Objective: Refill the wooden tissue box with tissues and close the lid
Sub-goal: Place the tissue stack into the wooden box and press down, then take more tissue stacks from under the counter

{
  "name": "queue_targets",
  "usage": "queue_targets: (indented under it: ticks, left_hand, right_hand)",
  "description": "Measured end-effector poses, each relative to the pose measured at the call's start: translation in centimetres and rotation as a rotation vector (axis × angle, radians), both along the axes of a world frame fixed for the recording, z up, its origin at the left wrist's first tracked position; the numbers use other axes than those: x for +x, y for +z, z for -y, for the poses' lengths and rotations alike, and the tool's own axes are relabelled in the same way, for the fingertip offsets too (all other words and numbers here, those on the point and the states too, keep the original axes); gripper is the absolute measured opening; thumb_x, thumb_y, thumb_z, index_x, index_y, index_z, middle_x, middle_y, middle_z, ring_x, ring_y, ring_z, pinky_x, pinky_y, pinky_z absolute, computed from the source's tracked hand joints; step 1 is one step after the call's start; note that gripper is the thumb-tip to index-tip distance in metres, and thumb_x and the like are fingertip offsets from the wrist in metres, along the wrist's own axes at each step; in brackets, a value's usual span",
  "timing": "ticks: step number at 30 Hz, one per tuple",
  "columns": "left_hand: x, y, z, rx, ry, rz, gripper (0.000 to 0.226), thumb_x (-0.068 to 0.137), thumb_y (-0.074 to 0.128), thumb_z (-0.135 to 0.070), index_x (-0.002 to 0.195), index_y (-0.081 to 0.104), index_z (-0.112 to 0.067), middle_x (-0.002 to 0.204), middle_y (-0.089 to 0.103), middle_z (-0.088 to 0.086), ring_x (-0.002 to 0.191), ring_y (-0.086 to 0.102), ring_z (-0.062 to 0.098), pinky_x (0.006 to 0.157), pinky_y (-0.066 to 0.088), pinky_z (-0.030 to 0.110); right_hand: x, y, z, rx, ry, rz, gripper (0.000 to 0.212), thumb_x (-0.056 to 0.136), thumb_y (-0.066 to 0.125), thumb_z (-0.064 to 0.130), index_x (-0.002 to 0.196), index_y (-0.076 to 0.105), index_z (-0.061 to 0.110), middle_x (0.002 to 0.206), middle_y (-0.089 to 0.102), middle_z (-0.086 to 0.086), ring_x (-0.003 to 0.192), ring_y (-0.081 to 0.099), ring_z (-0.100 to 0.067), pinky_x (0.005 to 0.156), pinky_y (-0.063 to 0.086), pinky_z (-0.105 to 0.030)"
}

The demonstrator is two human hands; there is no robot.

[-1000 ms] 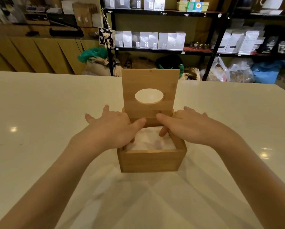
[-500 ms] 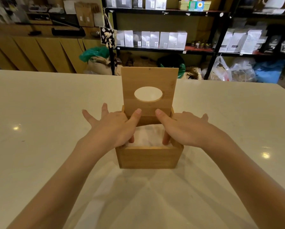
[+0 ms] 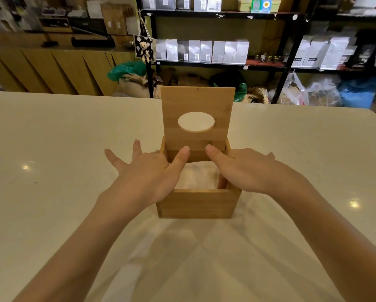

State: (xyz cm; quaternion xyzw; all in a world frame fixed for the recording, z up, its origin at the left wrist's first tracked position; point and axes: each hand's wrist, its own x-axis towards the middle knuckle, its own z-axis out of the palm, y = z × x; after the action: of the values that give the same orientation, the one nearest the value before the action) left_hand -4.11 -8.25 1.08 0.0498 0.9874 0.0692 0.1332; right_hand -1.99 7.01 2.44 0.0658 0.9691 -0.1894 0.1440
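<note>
Behind, shelves of pale packets; below, pale glossy bench (image 3: 52, 149). Left hand (image 3: 147, 173) splayed wide, holding nothing. Square wooden tissue box (image 3: 196, 203) mid-bench, white tissues (image 3: 196, 177) inside, oval-holed wooden lid (image 3: 196, 118) upright. Right hand (image 3: 245, 171) flat, empty. Best: press tissues level, then lower lid gently.

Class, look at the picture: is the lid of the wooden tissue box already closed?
No: the lid stands upright at the back of the wooden tissue box, leaving the white tissues inside uncovered.
</note>
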Motion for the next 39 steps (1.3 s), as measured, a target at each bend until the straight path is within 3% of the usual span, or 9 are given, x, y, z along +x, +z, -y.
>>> queue_targets:
  ticks: [2,5,8,11,17,20,25,29,39]
  left_hand:
    - [-0.2,0.3,0.1,0.002,0.012,0.004,0.086,0.084,0.001,-0.066,0.075,0.073,-0.019,0.138,0.048,0.001,0.145,-0.001,0.024,0.105,-0.02,0.061]
    - [0.0,1.3,0.0,0.122,0.048,-0.081,0.076,0.085,0.009,-0.065,0.073,0.073,-0.024,0.118,0.061,0.003,0.139,0.023,0.03,0.109,-0.008,0.063]
    - [1.1,2.9,-0.3,0.307,0.08,-0.364,0.058,0.089,0.029,-0.056,0.08,0.073,-0.02,0.113,0.065,0.005,0.118,0.048,0.026,0.11,0.021,0.06]
    - [2.5,3.7,-0.9,0.313,0.031,-0.636,0.041,0.09,0.041,-0.047,0.093,0.071,-0.02,0.111,0.067,0.0,0.091,0.05,0.015,0.102,0.039,0.048]
    - [3.4,2.5,-2.6,0.359,-0.112,-0.864,0.039,0.086,0.055,-0.036,0.119,0.06,-0.016,0.123,0.062,0.009,0.112,0.056,0.027,0.087,0.048,0.041]
    - [4.2,1.8,-3.0,0.378,-0.178,-0.883,0.052,0.084,0.049,-0.041,0.13,0.049,-0.016,0.136,0.053,0.01,0.126,0.048,0.029,0.098,0.042,0.045]
    - [7.0,0.6,-3.3,0.339,-0.34,-0.907,0.064,0.088,0.03,-0.046,0.145,0.014,-0.019,0.153,0.014,-0.002,0.142,0.005,0.015,0.117,0.001,0.04]
    - [11.1,-1.2,-3.2,0.363,-0.38,-0.904,0.064,0.09,0.031,-0.044,0.146,0.01,-0.022,0.156,0.009,0.0,0.143,0.0,0.017,0.114,0.001,0.043]
    - [23.5,-8.3,-0.2,0.403,-0.378,-0.707,0.068,0.091,0.026,-0.048,0.145,-0.012,-0.033,0.155,-0.018,-0.01,0.142,-0.016,0.011,0.111,-0.014,0.036]
  right_hand:
    - [0.2,0.0,-0.4,-0.076,0.0,-0.002,0.075,0.09,0.008,0.061,0.084,0.069,0.019,0.091,0.06,0.004,0.093,0.048,-0.016,0.109,0.02,-0.053]
    - [0.6,0.6,-0.9,-0.217,-0.009,-0.043,0.07,0.089,0.015,0.061,0.09,0.073,0.021,0.085,0.051,0.013,0.077,0.047,-0.005,0.075,0.035,-0.022]
    - [1.2,1.7,-1.8,-0.283,-0.029,-0.112,0.062,0.09,0.017,0.059,0.106,0.068,0.028,0.101,0.048,0.011,0.088,0.043,-0.011,0.076,0.028,-0.024]
    - [1.9,2.5,-2.6,-0.285,-0.004,-0.214,0.054,0.092,0.023,0.055,0.121,0.057,0.026,0.118,0.056,0.002,0.093,0.045,-0.013,0.067,0.033,-0.02]
    - [3.1,1.6,-3.1,-0.112,-0.019,-0.577,0.049,0.092,0.033,0.05,0.137,0.031,0.032,0.136,0.05,0.005,0.117,0.05,-0.015,0.091,0.041,-0.031]
    - [4.2,0.5,-3.2,-0.109,0.018,-0.743,0.05,0.093,0.036,0.045,0.14,0.024,0.035,0.145,0.038,0.01,0.129,0.039,-0.01,0.102,0.031,-0.025]
    - [7.5,-1.3,-3.1,0.04,0.104,-1.006,0.053,0.091,0.04,0.036,0.14,0.031,0.019,0.146,0.04,-0.002,0.135,0.035,-0.016,0.109,0.026,-0.028]
    - [11.1,-3.3,-2.5,0.15,0.073,-1.109,0.057,0.091,0.042,0.028,0.143,0.023,0.014,0.151,0.028,-0.006,0.142,0.017,-0.016,0.115,0.02,-0.04]
    - [24.3,-11.1,1.8,0.072,-0.02,-1.162,0.07,0.089,0.041,0.033,0.147,0.004,0.02,0.151,0.018,-0.004,0.144,0.009,-0.017,0.118,0.007,-0.039]
